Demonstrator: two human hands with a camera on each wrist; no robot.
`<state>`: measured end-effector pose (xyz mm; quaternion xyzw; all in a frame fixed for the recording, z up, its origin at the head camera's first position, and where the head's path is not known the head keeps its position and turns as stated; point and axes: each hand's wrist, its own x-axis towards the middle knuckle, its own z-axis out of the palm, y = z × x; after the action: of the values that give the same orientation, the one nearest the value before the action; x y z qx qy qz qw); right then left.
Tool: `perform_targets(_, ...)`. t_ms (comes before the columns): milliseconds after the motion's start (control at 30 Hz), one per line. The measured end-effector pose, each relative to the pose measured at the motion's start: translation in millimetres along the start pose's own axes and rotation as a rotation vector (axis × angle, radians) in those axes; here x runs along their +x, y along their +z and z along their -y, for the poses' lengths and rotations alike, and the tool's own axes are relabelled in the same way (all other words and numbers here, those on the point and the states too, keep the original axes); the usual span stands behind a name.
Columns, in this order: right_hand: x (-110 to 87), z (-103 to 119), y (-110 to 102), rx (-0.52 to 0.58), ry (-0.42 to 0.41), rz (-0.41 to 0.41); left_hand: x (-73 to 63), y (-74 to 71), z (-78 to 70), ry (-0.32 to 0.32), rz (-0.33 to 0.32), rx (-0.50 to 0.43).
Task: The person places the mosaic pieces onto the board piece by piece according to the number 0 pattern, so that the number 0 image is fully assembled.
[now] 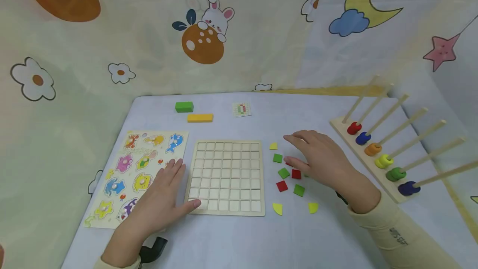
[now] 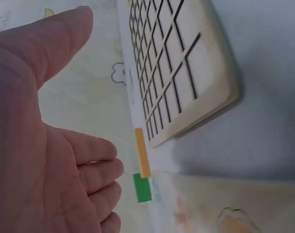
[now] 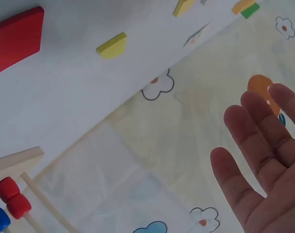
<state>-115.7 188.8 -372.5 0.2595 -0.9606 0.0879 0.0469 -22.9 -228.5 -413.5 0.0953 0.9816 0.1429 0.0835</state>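
A pale wooden grid board (image 1: 226,177) lies in the middle of the white table, its square cells bare. My left hand (image 1: 158,198) is spread at the board's left edge, thumb over its lower left corner and fingers above the animal puzzle board (image 1: 125,146). In the left wrist view, that hand (image 2: 55,160) holds nothing. My right hand (image 1: 323,159) hovers over loose tiles, fingers loosely bent and thumb apart. Among them are a red tile (image 1: 281,186), a green tile (image 1: 298,190) and a yellow quarter-round piece (image 1: 277,209). Another red tile is partly hidden by the thumb.
At right stands a wooden peg rack (image 1: 340,125) with upright rods and coloured beads. Toward the back lie a green block (image 1: 184,107), an orange block (image 1: 200,118) and a small pattern card (image 1: 241,110). A patterned cloth (image 1: 157,36) hangs behind the table.
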Motion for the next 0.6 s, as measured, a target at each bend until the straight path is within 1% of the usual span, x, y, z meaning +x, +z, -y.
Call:
perform_targets(133, 8.0, 4.0, 3.9, -0.014, -0.019, -0.001, -5.6, 10.3, 0.6, 0.015, 0.001, 0.009)
perform_targets(267, 16.4, 5.2, 7.5, -0.028, -0.034, 0.023, -9.2, 17.7, -1.4, 0.027, 0.011, 0.023)
perform_targets(433, 28.3, 5.3, 12.2, -0.047, -0.040, 0.057, -11.3, 23.8, -2.8, 0.036, 0.001, 0.060)
perform_targets(600, 41.8, 3.8, 16.8, -0.078, -0.059, 0.056, -12.4, 27.1, -1.5, 0.031, -0.019, 0.089)
